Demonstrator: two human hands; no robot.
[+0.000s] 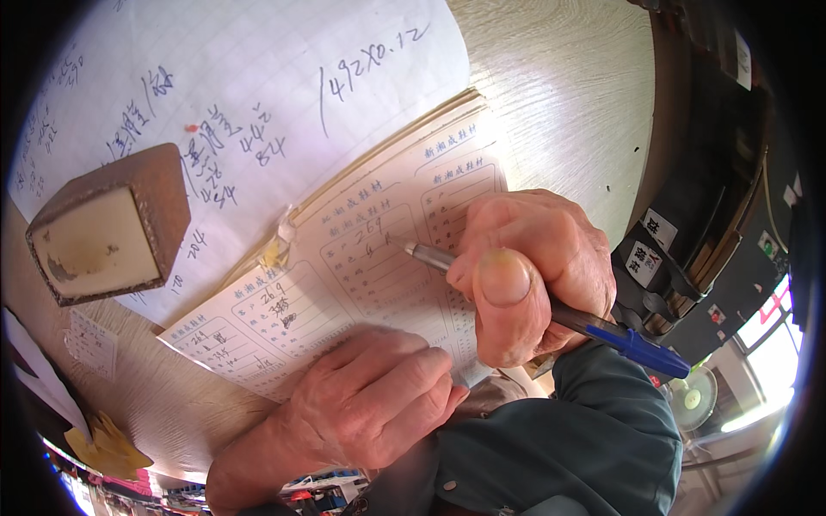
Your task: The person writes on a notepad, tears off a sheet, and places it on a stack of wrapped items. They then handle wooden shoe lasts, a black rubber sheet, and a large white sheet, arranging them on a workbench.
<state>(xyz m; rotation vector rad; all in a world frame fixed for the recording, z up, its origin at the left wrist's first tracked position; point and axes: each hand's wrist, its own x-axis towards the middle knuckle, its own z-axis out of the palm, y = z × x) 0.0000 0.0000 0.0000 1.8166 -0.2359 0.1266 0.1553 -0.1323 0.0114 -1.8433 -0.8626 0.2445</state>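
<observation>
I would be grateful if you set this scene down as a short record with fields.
right hand: gripping a ballpoint pen, blue end pointing away from the paper
pen tip: at a partly filled label form; contact unclear
left hand: fingers curled, over the lower part of the printed label sheet; underside hidden
beyond the label sheet: large white handwritten sheet
on the handwritten sheet: rusty metal block with a worn cream face
surface: pale wood-grain table
background, right: electric fan
</observation>
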